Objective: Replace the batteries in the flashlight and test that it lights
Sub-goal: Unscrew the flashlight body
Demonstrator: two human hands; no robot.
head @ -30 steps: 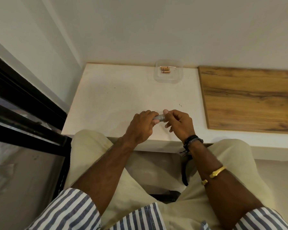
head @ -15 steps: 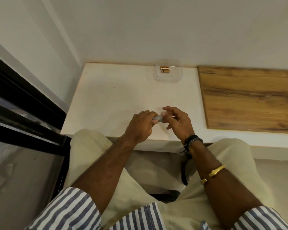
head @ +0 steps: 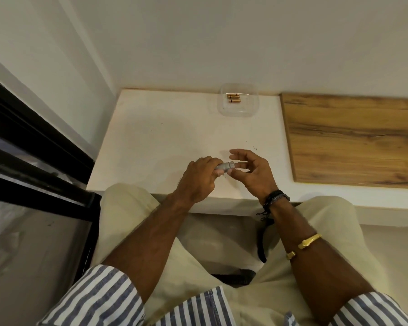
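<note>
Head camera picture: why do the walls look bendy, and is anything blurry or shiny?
Head view: the wide lens bends and tilts the walls and the white table; the light is soft, leaving faint shadows and no glare; the small grey metal flashlight in the left hand looks slightly smeared; the clear plastic tray almost vanishes against the tabletop.

White ledge (head: 151,128), wood panel (head: 353,140), wall (head: 222,38)

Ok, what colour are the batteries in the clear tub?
Copper-gold batteries, lying in the tub; the head view shows them best.
</note>
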